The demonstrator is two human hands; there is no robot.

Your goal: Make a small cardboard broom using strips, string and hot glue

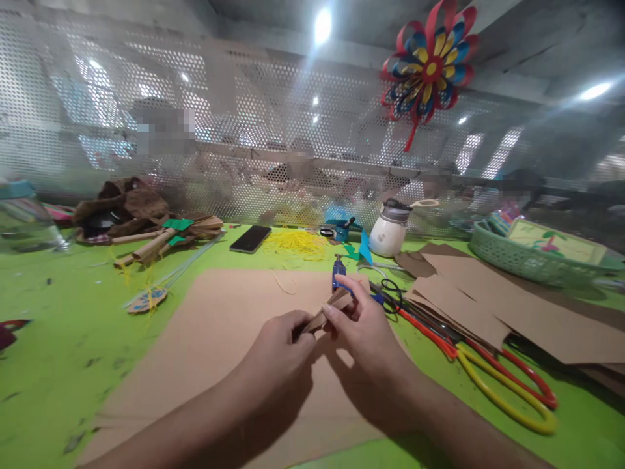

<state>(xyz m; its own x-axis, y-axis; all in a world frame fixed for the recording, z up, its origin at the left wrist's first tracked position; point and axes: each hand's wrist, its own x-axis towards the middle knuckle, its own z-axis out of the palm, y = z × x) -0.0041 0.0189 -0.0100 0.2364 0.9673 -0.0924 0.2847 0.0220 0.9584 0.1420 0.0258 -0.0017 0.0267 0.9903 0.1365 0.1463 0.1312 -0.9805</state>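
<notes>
Between my two hands is a small folded strip of brown paper (318, 320), held above a large brown paper sheet (234, 339). My left hand (288, 339) is closed round its lower left end. With thumb and fingers my right hand (359, 319) pinches the upper right end. Just beyond the right fingers sits a blue glue gun (338, 268), partly hidden by the hand. To the right lie scissors with red and yellow handles (508, 391). My palms and the strip's underside are hidden.
Stacked brown paper pieces (517, 293) and a green basket (532, 257) are at right. Along the back stand a white jug (389, 228), yellow shreds (297, 243) and a phone (250, 239). Rolled paper sticks (151, 246) lie left. A perforated metal screen (273, 130) rises behind.
</notes>
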